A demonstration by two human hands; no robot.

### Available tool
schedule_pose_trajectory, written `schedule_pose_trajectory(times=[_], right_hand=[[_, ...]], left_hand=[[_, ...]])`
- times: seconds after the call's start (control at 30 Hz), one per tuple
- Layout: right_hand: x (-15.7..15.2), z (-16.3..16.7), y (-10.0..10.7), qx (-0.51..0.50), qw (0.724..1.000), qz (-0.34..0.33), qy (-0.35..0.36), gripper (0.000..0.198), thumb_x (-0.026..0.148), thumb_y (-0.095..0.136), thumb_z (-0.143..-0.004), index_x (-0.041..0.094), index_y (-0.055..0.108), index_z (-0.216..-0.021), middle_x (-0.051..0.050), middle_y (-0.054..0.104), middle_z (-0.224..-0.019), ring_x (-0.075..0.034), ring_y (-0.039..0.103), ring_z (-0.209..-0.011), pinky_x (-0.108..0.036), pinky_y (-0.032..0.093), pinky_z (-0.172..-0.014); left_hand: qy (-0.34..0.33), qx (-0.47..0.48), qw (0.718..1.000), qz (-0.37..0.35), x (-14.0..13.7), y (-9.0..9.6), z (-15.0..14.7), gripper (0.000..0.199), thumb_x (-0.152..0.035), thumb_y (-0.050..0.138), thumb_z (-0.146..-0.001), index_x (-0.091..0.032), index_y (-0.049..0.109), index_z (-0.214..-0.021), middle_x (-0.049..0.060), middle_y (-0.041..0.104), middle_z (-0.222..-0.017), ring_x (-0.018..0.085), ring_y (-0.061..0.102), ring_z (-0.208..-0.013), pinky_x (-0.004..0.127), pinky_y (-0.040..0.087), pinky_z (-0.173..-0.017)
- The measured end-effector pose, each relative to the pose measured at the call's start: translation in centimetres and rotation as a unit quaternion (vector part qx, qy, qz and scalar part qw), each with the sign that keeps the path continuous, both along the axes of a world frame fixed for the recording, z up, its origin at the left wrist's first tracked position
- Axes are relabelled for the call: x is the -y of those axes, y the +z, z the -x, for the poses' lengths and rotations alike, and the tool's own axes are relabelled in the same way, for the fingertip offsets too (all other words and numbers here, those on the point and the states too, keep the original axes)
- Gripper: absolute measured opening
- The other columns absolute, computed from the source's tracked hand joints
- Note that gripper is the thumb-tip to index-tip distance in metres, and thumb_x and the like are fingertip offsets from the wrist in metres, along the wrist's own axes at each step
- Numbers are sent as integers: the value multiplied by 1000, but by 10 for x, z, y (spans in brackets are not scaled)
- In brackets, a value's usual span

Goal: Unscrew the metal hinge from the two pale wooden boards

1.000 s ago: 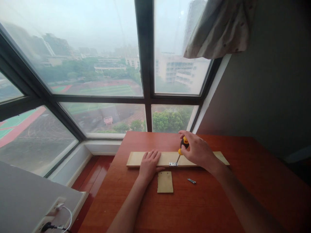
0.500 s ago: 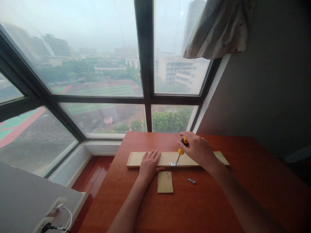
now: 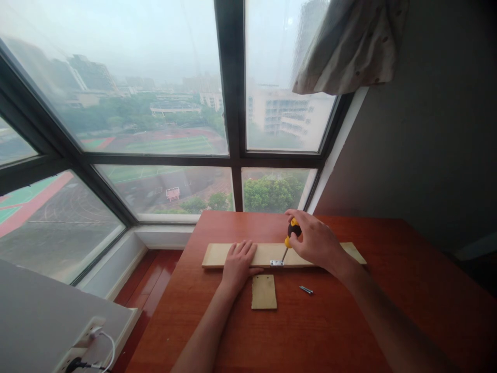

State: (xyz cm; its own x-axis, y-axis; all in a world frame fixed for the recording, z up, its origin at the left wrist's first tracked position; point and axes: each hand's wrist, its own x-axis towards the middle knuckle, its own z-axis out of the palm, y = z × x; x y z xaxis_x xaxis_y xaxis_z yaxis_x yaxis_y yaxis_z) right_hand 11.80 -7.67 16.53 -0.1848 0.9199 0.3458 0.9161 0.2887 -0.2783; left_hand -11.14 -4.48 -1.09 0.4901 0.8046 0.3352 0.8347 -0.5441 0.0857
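My right hand (image 3: 316,241) is closed round the yellow and black handle of a screwdriver (image 3: 288,242). Its shaft slants down, with the tip at the right end of a small metal hinge or bracket (image 3: 276,263), whose exact kind I cannot make out. That metal piece sits on the front edge of a long pale wooden board (image 3: 266,253). Flat on the board, left of the metal piece, rests my left hand (image 3: 238,264), fingers stretched out and thumb toward the front edge. Just in front lies a small rectangular wooden piece (image 3: 264,291) with two holes near its far edge.
Screws (image 3: 306,290) lie together on the reddish-brown table (image 3: 310,336), right of the small wooden piece. Windows (image 3: 163,119) stand behind the table, and a curtain (image 3: 349,46) hangs at upper right. Plugged cables (image 3: 111,342) are at the wall, lower left.
My right hand has turned slightly on the screwdriver handle, its fingers shifted round it. The left hand, board and metal piece have stayed put.
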Motion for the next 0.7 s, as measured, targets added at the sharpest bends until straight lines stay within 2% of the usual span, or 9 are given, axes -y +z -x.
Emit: schedule_pose_trajectory(times=[0.23, 0.37, 0.5, 0.7], right_hand=[[-1, 2, 1, 40, 998, -8, -37, 35, 43, 48, -89, 24, 56, -118, -7, 66, -111, -23, 64, -91, -31, 46, -70], [-3, 1, -1, 25, 999, -6, -32, 33, 36, 49, -88, 24, 56, -118, -7, 66, -111, -22, 64, -90, -31, 46, -72], [-4, 0, -3, 4, 1000, -8, -19, 41, 27, 51, -83, 22, 50, -124, -6, 64, -115, -22, 63, -92, -32, 45, -76], [-3, 0, -3, -4, 1000, -13, -8, 43, 26, 51, -82, 22, 49, -124, -6, 63, -116, -22, 62, -94, -32, 45, -77]], left_hand=[[0, 1, 1000, -3, 0, 0, 0, 71, -63, 65, -71, -23, 53, -128, 11, 55, -134, 30, 49, -123, 46, 36, -103], [0, -1, 1000, -5, 0, 0, 0, 70, -62, 65, -71, -23, 53, -128, 11, 55, -134, 30, 49, -123, 46, 36, -103], [0, 0, 1000, -1, 0, -1, 0, 68, -62, 64, -72, -23, 53, -127, 11, 55, -134, 30, 49, -123, 46, 36, -103], [1, 2, 1000, 3, -1, -1, 0, 70, -62, 66, -71, -23, 53, -127, 10, 55, -134, 30, 48, -124, 46, 36, -103]])
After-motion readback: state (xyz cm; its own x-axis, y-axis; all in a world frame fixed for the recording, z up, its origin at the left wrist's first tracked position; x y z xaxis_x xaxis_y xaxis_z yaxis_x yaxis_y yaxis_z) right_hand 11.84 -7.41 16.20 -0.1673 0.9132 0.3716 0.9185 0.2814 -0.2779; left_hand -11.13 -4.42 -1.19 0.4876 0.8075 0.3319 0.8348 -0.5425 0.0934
